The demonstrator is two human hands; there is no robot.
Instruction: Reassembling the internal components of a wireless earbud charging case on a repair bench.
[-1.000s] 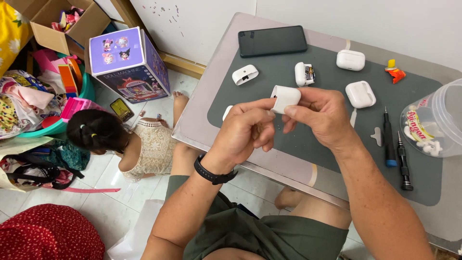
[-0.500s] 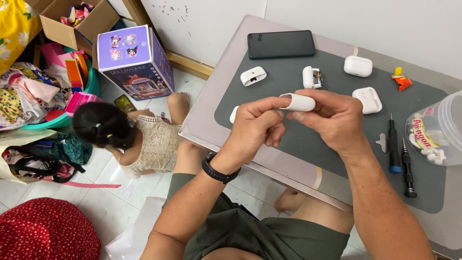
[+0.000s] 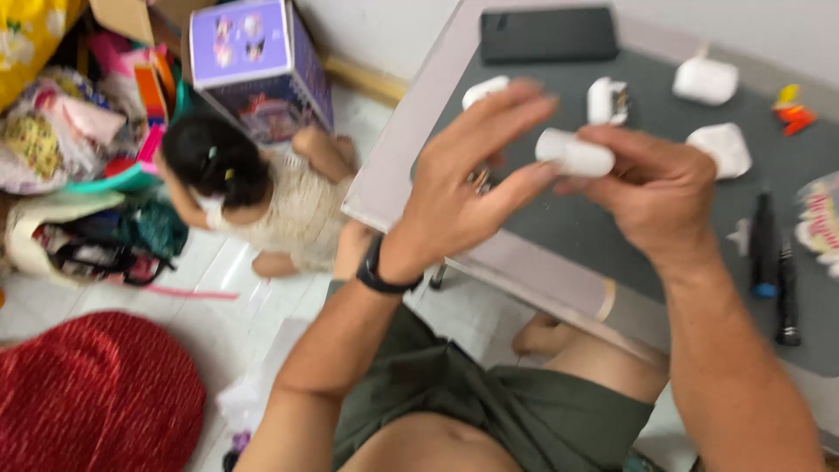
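From the head camera, looking down over the person's lap, the small white earbud case (image 3: 574,154) sits up in the air above the dark grey mat (image 3: 612,236) on the table (image 3: 411,166), caught between both hands. It looks like a light, hard plastic shell with smooth rounded ends, so I'd judge it slippery rather than fragile, best pinched across its flat sides where fingers can't slide off the curve. The right hand (image 3: 660,197) is closed around the case's right end, fingers curled and thumb pressed in. The left hand (image 3: 463,188), a black watch (image 3: 377,269) on its wrist, is spread fairly wide, with the fingertips touching the case's left end, more a steadying touch than a full grip; the picture is blurred there, so how firm it is I cannot tell. Around them on the mat lie more white cases (image 3: 706,80), a black phone (image 3: 549,33) at the far edge, and two dark screwdrivers (image 3: 764,245) off to the right. A child (image 3: 236,188) sits on the floor beside the table, near a purple box (image 3: 258,61).
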